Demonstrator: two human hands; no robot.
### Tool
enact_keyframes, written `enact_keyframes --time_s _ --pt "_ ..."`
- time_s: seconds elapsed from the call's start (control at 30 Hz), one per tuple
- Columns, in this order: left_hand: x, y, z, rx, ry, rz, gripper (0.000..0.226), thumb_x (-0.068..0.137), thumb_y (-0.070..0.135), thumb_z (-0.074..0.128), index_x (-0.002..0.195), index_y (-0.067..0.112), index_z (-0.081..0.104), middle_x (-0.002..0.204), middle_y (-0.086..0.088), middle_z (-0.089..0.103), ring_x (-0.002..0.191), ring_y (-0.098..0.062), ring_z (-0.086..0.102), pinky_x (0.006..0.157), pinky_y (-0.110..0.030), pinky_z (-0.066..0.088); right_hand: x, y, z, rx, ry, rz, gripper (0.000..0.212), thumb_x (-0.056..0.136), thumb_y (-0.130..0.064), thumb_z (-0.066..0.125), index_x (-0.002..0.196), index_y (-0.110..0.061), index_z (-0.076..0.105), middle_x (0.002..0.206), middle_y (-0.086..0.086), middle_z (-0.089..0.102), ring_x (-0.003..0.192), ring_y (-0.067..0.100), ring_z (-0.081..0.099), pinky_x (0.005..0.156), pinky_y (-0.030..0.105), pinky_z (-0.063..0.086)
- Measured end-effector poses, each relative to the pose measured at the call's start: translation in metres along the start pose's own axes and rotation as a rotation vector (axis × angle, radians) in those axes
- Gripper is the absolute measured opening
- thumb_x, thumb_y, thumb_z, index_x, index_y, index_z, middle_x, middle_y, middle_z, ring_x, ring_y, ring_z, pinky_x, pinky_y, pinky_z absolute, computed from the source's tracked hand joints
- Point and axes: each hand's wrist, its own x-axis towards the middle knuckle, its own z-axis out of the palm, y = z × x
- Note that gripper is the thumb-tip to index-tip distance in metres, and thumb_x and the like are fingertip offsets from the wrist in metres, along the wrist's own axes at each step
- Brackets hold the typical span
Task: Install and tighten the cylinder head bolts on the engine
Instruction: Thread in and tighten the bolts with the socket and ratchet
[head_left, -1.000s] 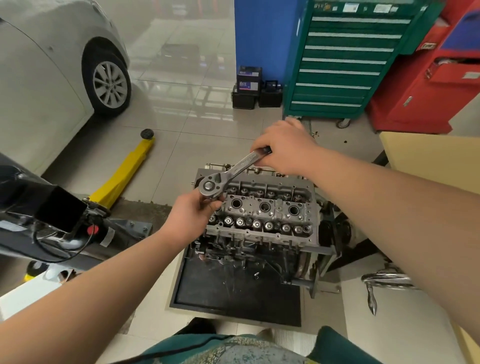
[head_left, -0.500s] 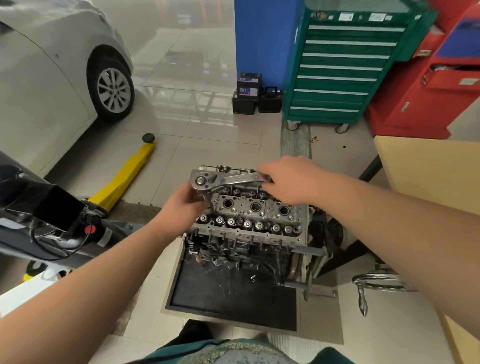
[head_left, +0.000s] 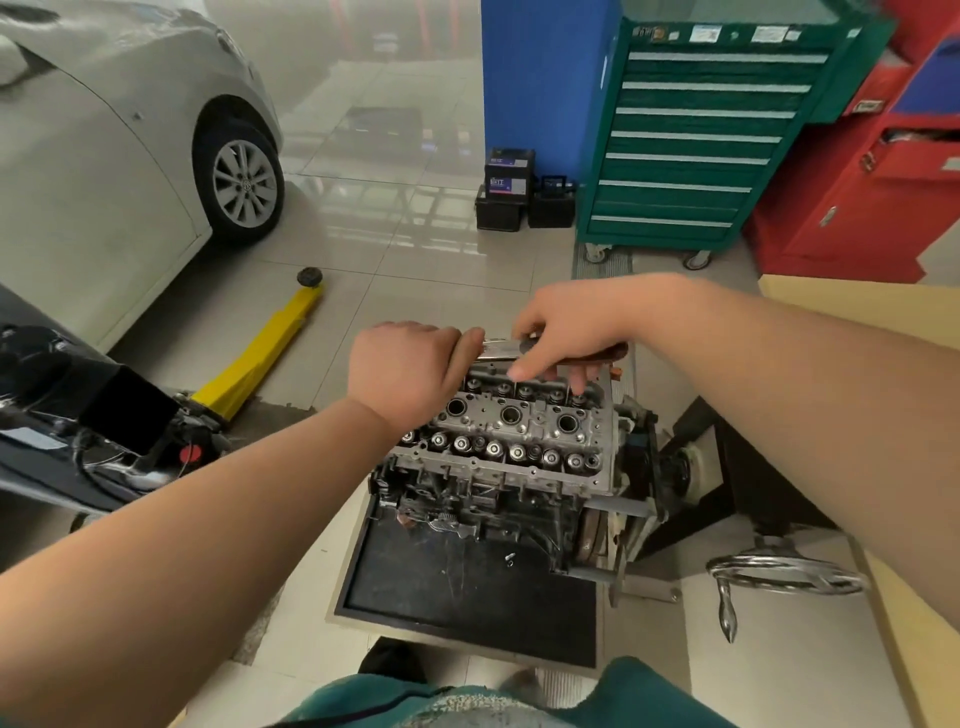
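Note:
A grey cylinder head (head_left: 524, 431) with three round bores and rows of valve tops sits on the engine block, mounted on a stand. A silver ratchet wrench (head_left: 501, 349) lies level over the head's far-left edge. My left hand (head_left: 410, 371) covers and grips the ratchet's head end, hiding it and whatever bolt is under it. My right hand (head_left: 566, 332) holds the handle further right, fingers partly spread, the index finger pointing down at the cylinder head.
A black drip tray (head_left: 467, 597) lies under the engine. The stand's chrome handwheel (head_left: 779, 577) sticks out at right beside a yellow bench (head_left: 909, 322). A yellow floor jack (head_left: 265, 353), a white car (head_left: 104, 156), a green tool cabinet (head_left: 691, 140) and batteries (head_left: 506, 192) stand around.
The wrench handle swung from pointing far-right upward to lying level. My left hand moved up over the ratchet head. My right hand came nearer and lower along the handle.

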Motion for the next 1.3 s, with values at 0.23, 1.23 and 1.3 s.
enact_keyframes --time_s 0.23,1.23,1.3 --pt "0.019 -0.006 -0.004 -0.058 -0.241 0.178 0.077 0.098 0.082 0.01 0.077 0.026 0.058 0.06 0.005 0.055 0.055 -0.014 0.055 0.048 -0.026 0.03 0.01 0.014 -0.002 0.402 -0.441 0.161 0.022 0.098 -0.023 0.065 0.104 -0.002 0.069 0.087 0.018 0.072 0.066 0.025 0.072 0.055 0.029 0.058" --pt "0.033 -0.04 -0.012 0.016 -0.485 0.721 0.025 0.082 0.032 0.066 0.065 0.023 0.05 0.056 0.004 0.054 0.052 -0.022 0.048 0.053 -0.021 0.018 -0.041 -0.013 0.139 1.194 -0.236 -0.235 0.009 0.093 -0.005 0.059 0.095 -0.012 0.053 0.066 0.01 0.05 0.043 0.019 0.048 0.04 0.028 0.039" --pt "0.033 -0.042 -0.011 0.006 -0.493 0.741 0.026 0.084 0.035 0.066 0.066 0.023 0.053 0.057 0.004 0.055 0.053 -0.022 0.05 0.054 -0.023 0.023 -0.042 -0.017 0.144 1.217 -0.228 -0.217 0.01 0.092 -0.006 0.06 0.097 -0.012 0.054 0.067 0.009 0.05 0.043 0.019 0.048 0.04 0.027 0.04"
